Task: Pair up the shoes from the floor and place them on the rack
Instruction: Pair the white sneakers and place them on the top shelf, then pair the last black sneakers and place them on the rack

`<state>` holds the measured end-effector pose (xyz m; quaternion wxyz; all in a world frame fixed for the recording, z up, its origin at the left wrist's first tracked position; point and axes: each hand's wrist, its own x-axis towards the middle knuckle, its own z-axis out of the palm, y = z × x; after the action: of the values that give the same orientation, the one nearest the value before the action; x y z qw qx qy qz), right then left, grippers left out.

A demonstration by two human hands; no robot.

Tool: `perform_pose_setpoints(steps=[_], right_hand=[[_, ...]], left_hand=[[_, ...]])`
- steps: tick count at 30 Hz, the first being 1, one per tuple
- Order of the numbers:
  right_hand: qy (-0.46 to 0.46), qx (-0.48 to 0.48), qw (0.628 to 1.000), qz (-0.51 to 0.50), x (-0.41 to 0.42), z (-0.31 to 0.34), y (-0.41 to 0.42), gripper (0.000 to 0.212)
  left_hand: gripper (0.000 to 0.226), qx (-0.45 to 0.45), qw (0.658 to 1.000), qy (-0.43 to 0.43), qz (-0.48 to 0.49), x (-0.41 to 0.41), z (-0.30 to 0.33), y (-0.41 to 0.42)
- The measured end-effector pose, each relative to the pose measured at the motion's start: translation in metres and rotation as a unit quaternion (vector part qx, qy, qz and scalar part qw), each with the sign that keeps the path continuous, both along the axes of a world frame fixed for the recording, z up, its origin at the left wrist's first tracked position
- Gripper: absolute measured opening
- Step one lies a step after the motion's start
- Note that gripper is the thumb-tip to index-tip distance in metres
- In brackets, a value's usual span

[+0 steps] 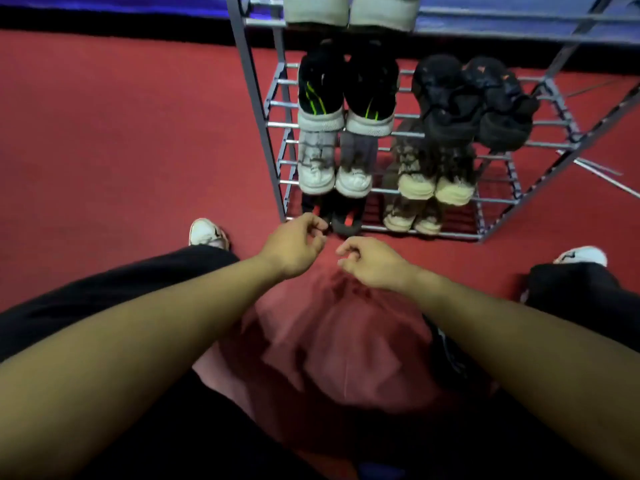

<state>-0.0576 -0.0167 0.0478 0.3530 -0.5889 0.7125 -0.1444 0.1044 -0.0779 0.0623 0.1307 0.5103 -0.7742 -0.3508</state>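
Note:
A grey metal shoe rack (256, 109) stands on the red carpet in front of me. Its tiers hold paired shoes: black sneakers with green stripes (346, 95), black shoes (474, 102), white-toed grey sneakers (334, 168), brown patterned shoes (433, 174), a dark pair with orange (343, 216) on the bottom tier and beige shoes (412, 216) beside them. My left hand (294, 245) hovers with curled fingers just in front of the dark bottom pair, holding nothing. My right hand (372, 261) hangs close beside it, fingers loosely curled and empty.
My own feet in white sneakers (207, 233) (581, 254) rest on the carpet either side, with black trousers and a pink shirt below. A light pair (349, 10) sits on the top tier. Thin metal rods (599, 171) lie right of the rack.

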Motion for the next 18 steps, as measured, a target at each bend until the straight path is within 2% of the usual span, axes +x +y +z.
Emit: perform_pose_setpoints(steps=[4, 10, 14, 16, 18], right_hand=[[-0.004, 0.045, 0.997, 0.068, 0.032, -0.056, 0.016, 0.024], [0.028, 0.109, 0.978, 0.178, 0.063, -0.121, 0.033, 0.034], [0.041, 0.126, 0.973, 0.19, 0.058, -0.141, 0.036, 0.033], [0.079, 0.145, 0.963, 0.212, 0.05, -0.15, 0.038, 0.036], [0.111, 0.17, 0.948, 0.245, 0.048, -0.159, 0.04, 0.038]], left_hand=[[0.026, 0.056, 0.996, -0.059, -0.027, 0.029, -0.047, 0.008], [0.028, 0.143, 0.988, -0.062, -0.008, 0.05, -0.109, 0.017], [0.031, 0.216, 0.974, -0.051, -0.033, 0.053, -0.138, 0.033], [0.029, 0.226, 0.966, -0.097, -0.073, 0.054, -0.146, 0.038], [0.026, 0.214, 0.947, -0.195, -0.138, 0.064, -0.155, 0.042]])
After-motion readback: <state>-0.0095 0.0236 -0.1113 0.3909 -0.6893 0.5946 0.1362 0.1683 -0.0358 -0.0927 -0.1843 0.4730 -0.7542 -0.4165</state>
